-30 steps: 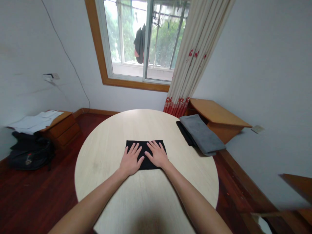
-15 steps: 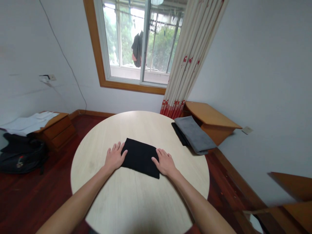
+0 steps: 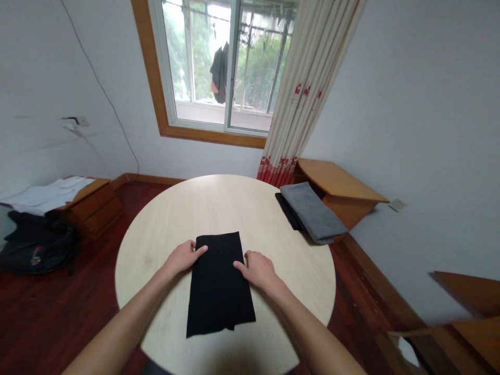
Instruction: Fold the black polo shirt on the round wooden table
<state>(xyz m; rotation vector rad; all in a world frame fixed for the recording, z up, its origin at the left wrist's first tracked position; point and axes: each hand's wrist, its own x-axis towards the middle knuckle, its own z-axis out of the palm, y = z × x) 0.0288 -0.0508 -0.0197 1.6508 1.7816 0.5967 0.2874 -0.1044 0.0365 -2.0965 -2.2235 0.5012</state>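
A folded black cloth (image 3: 221,286) lies lengthwise on the round table (image 3: 152,239), its narrower end away from me and a small uneven flap at its near edge. My left hand (image 3: 183,257) grips the cloth's left edge near the far end, thumb on top and fingers curled at or under the edge. On the opposite side my right hand (image 3: 260,268) pinches the right edge, thumb pressed on top and the other fingers bent beside or beneath it. The fingertips under the cloth are hidden.
Folded grey cloth (image 3: 312,211) rests at the table's right rim, over a black cloth (image 3: 288,211). Behind it stands a wooden desk (image 3: 339,182). A small cabinet (image 3: 97,208) with papers and a black bag (image 3: 39,250) are at left. A curtain (image 3: 304,104) hangs by the window.
The black cloth has turned from lying crosswise to pointing lengthwise and shows longer, nearer me. My hands have gone from lying flat with fingers spread to gripping its side edges.
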